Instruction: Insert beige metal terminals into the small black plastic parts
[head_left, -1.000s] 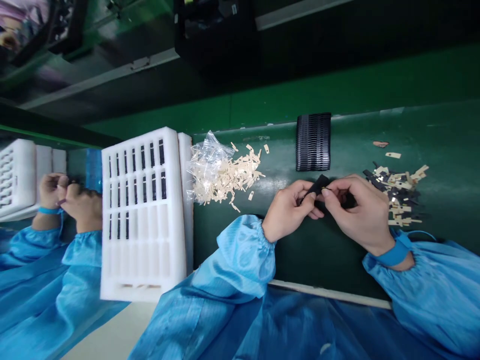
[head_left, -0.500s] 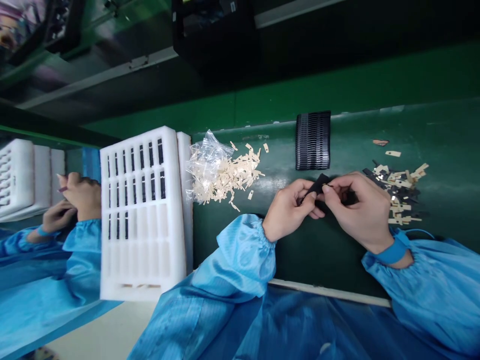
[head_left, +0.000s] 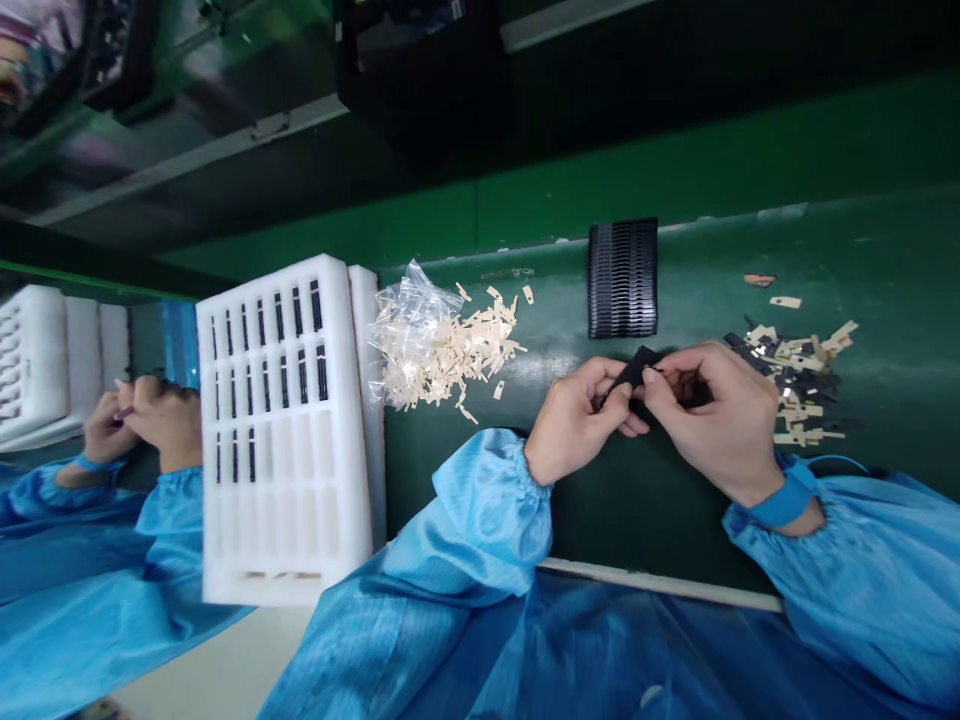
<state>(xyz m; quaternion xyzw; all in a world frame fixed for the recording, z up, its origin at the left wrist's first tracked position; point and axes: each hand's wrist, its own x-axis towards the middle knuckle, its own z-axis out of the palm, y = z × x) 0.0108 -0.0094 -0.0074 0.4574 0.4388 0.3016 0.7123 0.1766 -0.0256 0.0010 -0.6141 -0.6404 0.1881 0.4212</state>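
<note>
"Was there any writing to read?"

"A small pale label [head_left: 457,9] sat on the dark bin [head_left: 405,85] at the top, but its print was too small to make out."

"What was being held?"

"A black piece [head_left: 634,368]. The left hand [head_left: 576,422] pinched it between thumb and fingers, and the thumb and fingertips of the right hand [head_left: 716,420] were closed on its right-hand end."

"How did it look?"

"Dark, matte and flat-faced, tilted up to the right, with a tiny yellowish speck by the right thumb. Fingers covered the rest."

"And where was it?"

"Over the green table [head_left: 559,320], just below the stack of black strips [head_left: 622,280]. A pile of cream tabs [head_left: 480,345] and a clear bag [head_left: 415,300] lay to the left, a mixed heap [head_left: 806,365] of cream and black bits to the right."

"Further left?"

"A white foam tray [head_left: 281,535], slim black parts filling its two upper rows and three slots of the third."
</note>
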